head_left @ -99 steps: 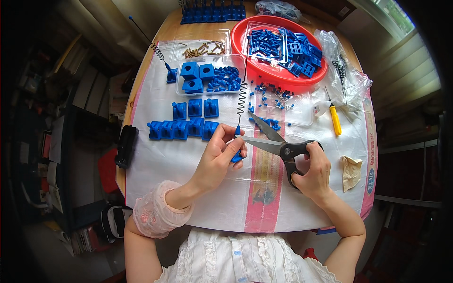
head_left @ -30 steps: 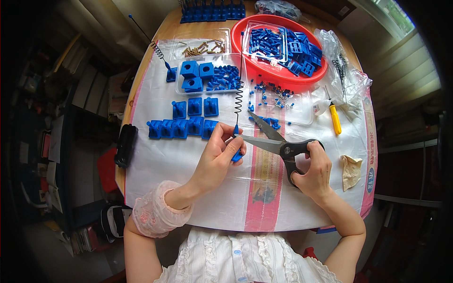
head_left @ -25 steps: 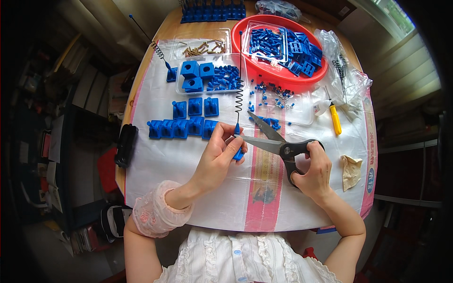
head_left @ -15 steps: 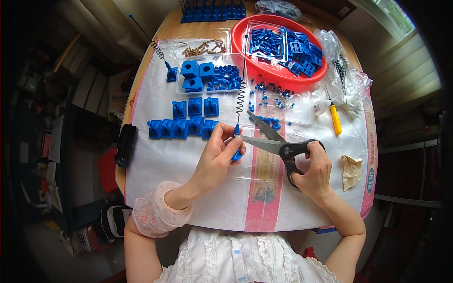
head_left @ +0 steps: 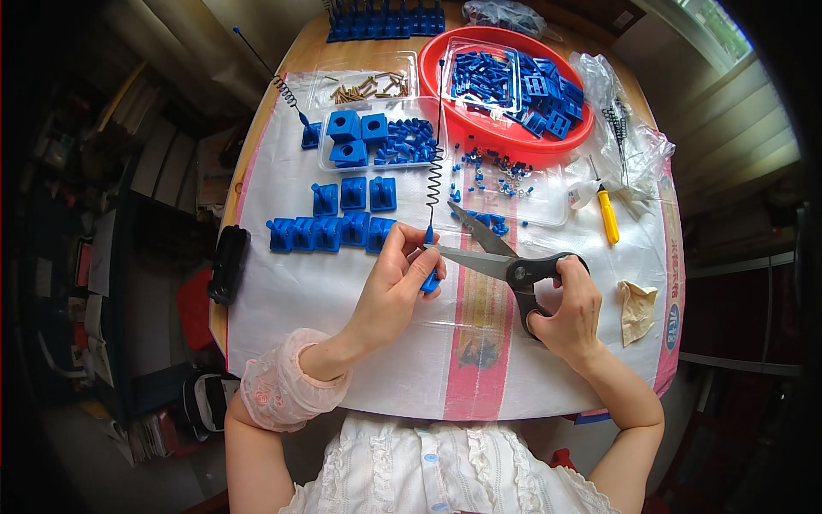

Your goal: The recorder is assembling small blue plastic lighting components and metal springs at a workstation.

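Note:
My left hand (head_left: 394, 287) pinches a small blue plastic part (head_left: 430, 281) from which a thin coiled black spring rod (head_left: 434, 171) stands up. Black-handled scissors (head_left: 505, 261) are gripped in my right hand (head_left: 569, 308), their blades spread open with the tips pointing left toward the blue part at my left fingertips. Both hands hover over a white plastic sheet (head_left: 300, 291) spread on the wooden table.
A row of blue square blocks (head_left: 330, 231) lies left of my hands. A clear tray (head_left: 377, 137) holds more blue parts; a red round bowl (head_left: 505, 86) with blue pieces is behind. A yellow-handled tool (head_left: 607, 214), clear bags (head_left: 629, 137), a crumpled cloth (head_left: 638, 308) sit right; a black object (head_left: 228, 261) sits left.
Almost nothing has moved. My left fingers shifted slightly on the blue part and the scissors stay open at the same spot.

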`<move>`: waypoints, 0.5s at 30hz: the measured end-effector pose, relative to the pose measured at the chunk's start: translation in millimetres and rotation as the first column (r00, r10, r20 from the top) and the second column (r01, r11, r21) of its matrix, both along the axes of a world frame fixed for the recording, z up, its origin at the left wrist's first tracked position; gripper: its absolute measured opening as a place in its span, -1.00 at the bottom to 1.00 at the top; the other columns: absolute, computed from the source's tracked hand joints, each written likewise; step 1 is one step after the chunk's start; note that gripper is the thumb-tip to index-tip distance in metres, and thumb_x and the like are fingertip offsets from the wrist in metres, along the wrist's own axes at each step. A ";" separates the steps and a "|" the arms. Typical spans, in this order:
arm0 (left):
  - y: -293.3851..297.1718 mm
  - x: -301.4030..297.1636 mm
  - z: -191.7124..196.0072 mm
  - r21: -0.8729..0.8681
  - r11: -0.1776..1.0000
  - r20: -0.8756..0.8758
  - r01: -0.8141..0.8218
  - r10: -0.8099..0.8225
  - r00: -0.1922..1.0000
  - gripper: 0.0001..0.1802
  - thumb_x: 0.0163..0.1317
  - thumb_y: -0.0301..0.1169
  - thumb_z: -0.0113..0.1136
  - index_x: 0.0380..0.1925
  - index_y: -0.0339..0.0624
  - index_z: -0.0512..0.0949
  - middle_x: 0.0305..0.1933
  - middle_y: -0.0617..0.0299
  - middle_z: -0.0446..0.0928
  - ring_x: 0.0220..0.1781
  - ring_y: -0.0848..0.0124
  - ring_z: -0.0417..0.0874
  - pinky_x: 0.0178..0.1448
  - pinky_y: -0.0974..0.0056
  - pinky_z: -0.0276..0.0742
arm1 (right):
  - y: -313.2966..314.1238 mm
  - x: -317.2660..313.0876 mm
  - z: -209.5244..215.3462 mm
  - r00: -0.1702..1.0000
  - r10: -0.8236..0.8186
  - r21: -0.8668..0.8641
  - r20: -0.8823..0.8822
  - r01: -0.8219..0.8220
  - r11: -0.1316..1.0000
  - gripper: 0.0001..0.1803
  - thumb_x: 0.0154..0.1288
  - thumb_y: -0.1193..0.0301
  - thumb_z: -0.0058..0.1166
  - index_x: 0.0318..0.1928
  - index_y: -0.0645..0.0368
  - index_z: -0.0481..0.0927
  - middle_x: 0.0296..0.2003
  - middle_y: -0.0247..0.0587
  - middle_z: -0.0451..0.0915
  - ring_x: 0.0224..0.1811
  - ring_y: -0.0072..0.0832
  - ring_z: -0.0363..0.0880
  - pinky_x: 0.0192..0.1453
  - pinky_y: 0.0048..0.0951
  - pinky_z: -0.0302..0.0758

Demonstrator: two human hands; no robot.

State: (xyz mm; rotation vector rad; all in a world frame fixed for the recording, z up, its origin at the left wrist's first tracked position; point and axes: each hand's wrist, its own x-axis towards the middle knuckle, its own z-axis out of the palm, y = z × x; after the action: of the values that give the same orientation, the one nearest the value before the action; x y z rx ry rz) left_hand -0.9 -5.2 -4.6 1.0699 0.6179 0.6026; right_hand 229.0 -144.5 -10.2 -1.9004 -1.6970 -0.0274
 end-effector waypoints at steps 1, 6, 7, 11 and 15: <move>0.2 -0.2 0.0 -0.002 1.000 -0.008 0.003 -0.003 1.000 -0.83 0.57 -0.37 -0.08 0.03 -0.18 0.28 -0.22 0.21 0.45 -0.25 0.57 0.43 -0.26 0.47 0.40 | 0.0 -0.1 0.1 1.000 0.000 0.000 0.002 0.000 1.000 -0.45 -0.35 0.52 0.28 -0.22 0.28 0.36 -0.40 -0.11 0.39 -0.40 -0.16 0.44 -0.36 -0.20 0.37; -1.9 1.7 -0.4 -0.001 1.000 0.032 -0.015 0.015 0.999 -0.82 0.57 -0.37 -0.07 0.04 -0.18 0.28 -0.19 0.21 0.44 -0.21 0.58 0.45 -0.25 0.47 0.42 | 0.2 -0.1 0.2 1.000 0.003 0.005 -0.009 -0.003 1.000 -0.46 -0.35 0.52 0.28 -0.23 0.28 0.36 -0.40 -0.11 0.39 -0.40 -0.16 0.44 -0.36 -0.20 0.37; -2.7 2.5 -0.5 -0.005 1.000 0.051 -0.027 0.027 0.998 -0.82 0.57 -0.36 -0.07 0.04 -0.18 0.28 -0.19 0.21 0.44 -0.20 0.58 0.46 -0.25 0.47 0.42 | 0.5 -0.3 0.4 1.000 0.005 0.005 -0.013 -0.005 1.000 -0.46 -0.35 0.52 0.28 -0.23 0.28 0.36 -0.40 -0.11 0.39 -0.40 -0.16 0.44 -0.36 -0.20 0.37; -0.8 1.2 -2.3 -0.008 1.000 0.051 -0.007 0.007 0.999 -0.81 0.57 -0.37 -0.07 0.04 -0.19 0.28 -0.16 0.20 0.43 -0.17 0.57 0.47 -0.24 0.48 0.44 | 0.8 -0.9 1.2 1.000 0.002 0.005 -0.008 -0.002 1.000 -0.46 -0.35 0.52 0.28 -0.23 0.27 0.36 -0.40 -0.11 0.39 -0.40 -0.16 0.44 -0.37 -0.21 0.37; 1.0 -0.5 -1.2 -0.022 1.000 0.010 0.013 -0.013 1.000 -0.81 0.57 -0.38 -0.07 0.04 -0.21 0.28 -0.14 0.19 0.42 -0.17 0.57 0.47 -0.25 0.48 0.45 | 0.5 -0.3 0.7 1.000 0.002 0.005 -0.015 -0.002 1.000 -0.47 -0.35 0.53 0.27 -0.24 0.27 0.36 -0.40 -0.11 0.39 -0.40 -0.16 0.44 -0.36 -0.21 0.37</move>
State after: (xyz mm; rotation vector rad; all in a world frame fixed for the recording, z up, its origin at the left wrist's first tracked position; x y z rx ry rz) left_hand -1.4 -4.2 -5.8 1.0485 0.6070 0.5882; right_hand 228.7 -144.0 -9.5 -1.8902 -1.6871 -0.0163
